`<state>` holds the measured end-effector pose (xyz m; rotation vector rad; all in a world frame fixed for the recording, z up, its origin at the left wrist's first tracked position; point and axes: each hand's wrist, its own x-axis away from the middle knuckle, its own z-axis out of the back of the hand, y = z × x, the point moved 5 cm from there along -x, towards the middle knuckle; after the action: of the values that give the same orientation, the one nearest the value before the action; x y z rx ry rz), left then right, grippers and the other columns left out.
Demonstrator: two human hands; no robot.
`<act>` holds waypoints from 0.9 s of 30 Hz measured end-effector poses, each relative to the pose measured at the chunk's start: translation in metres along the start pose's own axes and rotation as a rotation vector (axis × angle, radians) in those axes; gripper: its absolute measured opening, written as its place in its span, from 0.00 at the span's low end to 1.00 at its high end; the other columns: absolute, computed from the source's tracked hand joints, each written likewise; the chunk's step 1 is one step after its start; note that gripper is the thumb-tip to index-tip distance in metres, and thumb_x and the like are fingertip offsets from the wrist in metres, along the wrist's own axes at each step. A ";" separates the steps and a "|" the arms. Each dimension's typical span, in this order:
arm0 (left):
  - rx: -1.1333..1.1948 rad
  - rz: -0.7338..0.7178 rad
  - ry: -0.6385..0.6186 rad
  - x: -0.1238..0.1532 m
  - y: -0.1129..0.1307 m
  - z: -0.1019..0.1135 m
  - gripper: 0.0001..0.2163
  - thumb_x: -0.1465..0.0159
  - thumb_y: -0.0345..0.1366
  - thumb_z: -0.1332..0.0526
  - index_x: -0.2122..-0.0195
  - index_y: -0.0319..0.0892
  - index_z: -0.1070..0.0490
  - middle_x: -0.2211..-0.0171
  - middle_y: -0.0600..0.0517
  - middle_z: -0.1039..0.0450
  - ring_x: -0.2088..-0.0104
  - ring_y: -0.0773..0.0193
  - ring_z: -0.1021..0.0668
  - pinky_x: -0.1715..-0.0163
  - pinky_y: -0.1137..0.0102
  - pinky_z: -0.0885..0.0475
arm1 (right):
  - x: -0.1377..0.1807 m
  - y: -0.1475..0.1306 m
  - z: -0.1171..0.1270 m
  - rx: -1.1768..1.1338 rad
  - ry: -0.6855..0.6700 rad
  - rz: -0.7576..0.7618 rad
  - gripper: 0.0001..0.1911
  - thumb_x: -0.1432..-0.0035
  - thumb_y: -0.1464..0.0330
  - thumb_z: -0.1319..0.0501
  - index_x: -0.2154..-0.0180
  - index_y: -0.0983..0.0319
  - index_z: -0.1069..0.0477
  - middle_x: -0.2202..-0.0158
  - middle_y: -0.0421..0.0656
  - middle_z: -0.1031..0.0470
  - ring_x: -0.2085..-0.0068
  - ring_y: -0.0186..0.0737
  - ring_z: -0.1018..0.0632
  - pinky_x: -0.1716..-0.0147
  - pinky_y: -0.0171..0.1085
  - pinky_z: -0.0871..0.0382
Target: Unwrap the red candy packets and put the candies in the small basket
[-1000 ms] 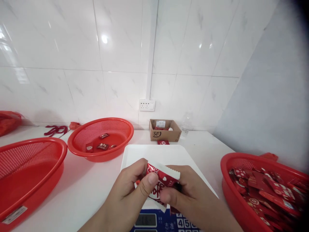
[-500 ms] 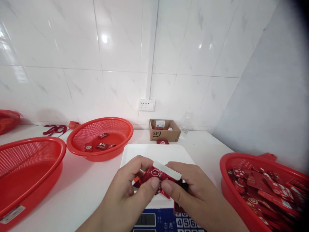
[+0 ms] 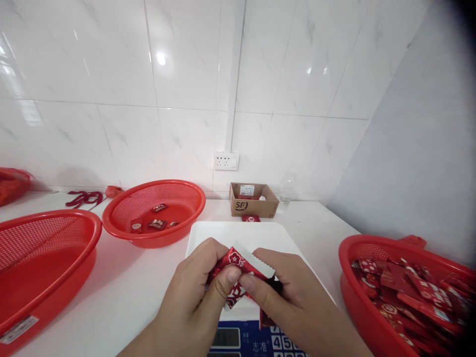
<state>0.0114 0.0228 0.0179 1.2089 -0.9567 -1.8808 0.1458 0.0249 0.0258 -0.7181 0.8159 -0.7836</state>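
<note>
Your left hand [image 3: 199, 290] and your right hand [image 3: 293, 295] are both gripping the red packet [image 3: 235, 259], pinching it with the thumbs, at the lower centre of the frame, above the white scale [image 3: 238, 233]. The packet is looking light and soft, its shiny film maybe a little slippery; the pale serrated edge is probably offering a good hold, and a gentle pinch should be enough. Your fingers are hiding its back. A dark red piece [image 3: 265, 320] is showing below your right hand, but I cannot tell what it is. The display [image 3: 227, 338] is too dim for reading.
</note>
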 end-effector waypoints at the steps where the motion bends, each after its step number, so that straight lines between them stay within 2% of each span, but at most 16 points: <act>1: -0.002 0.000 0.009 0.000 0.000 0.001 0.13 0.30 0.43 0.49 0.69 0.43 0.37 0.73 0.54 0.35 0.72 0.65 0.32 0.71 0.70 0.36 | 0.000 0.000 0.000 -0.008 -0.002 -0.010 0.07 0.37 0.69 0.39 0.69 0.60 0.32 0.77 0.33 0.33 0.79 0.28 0.29 0.78 0.25 0.35; 6: 0.107 0.075 -0.061 -0.002 -0.003 -0.002 0.13 0.30 0.45 0.47 0.67 0.43 0.35 0.72 0.54 0.32 0.72 0.65 0.31 0.72 0.71 0.34 | 0.000 0.001 0.000 0.022 -0.003 -0.018 0.12 0.34 0.64 0.44 0.71 0.61 0.32 0.78 0.35 0.32 0.79 0.30 0.30 0.78 0.28 0.35; 10: 0.241 0.124 -0.048 -0.004 -0.005 -0.002 0.12 0.33 0.48 0.43 0.63 0.43 0.33 0.69 0.55 0.32 0.70 0.66 0.31 0.70 0.73 0.33 | -0.001 0.000 0.005 0.054 0.114 0.006 0.16 0.33 0.63 0.46 0.72 0.61 0.33 0.77 0.38 0.30 0.76 0.34 0.29 0.76 0.30 0.35; 15: 0.328 0.201 -0.080 -0.004 -0.010 -0.004 0.13 0.35 0.48 0.40 0.64 0.43 0.34 0.71 0.57 0.31 0.72 0.69 0.33 0.72 0.75 0.36 | 0.001 0.005 0.010 -0.105 0.220 -0.080 0.19 0.34 0.56 0.46 0.73 0.61 0.34 0.78 0.39 0.32 0.77 0.35 0.32 0.79 0.32 0.36; 20: 0.392 0.214 -0.060 -0.004 -0.011 -0.006 0.13 0.35 0.47 0.40 0.67 0.43 0.32 0.71 0.55 0.29 0.70 0.66 0.30 0.69 0.74 0.34 | -0.003 0.005 -0.003 -0.352 0.047 -0.043 0.23 0.43 0.48 0.38 0.69 0.63 0.30 0.76 0.38 0.34 0.77 0.32 0.33 0.79 0.30 0.36; 23: 0.440 0.217 -0.067 -0.002 -0.008 -0.008 0.13 0.36 0.47 0.39 0.68 0.42 0.31 0.72 0.55 0.29 0.70 0.67 0.29 0.69 0.74 0.33 | -0.005 0.004 -0.010 -0.443 -0.013 -0.040 0.24 0.42 0.48 0.39 0.72 0.63 0.32 0.78 0.36 0.36 0.79 0.29 0.35 0.82 0.28 0.40; 27: 0.456 0.244 -0.101 0.000 -0.007 -0.009 0.12 0.36 0.45 0.38 0.69 0.41 0.30 0.74 0.56 0.30 0.72 0.68 0.30 0.70 0.75 0.34 | -0.005 0.000 -0.013 -0.515 -0.029 0.032 0.24 0.41 0.47 0.41 0.72 0.63 0.32 0.78 0.36 0.37 0.79 0.29 0.35 0.82 0.27 0.39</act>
<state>0.0185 0.0246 0.0099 1.1887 -1.5747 -1.5890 0.1331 0.0261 0.0214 -1.1669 1.0133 -0.5326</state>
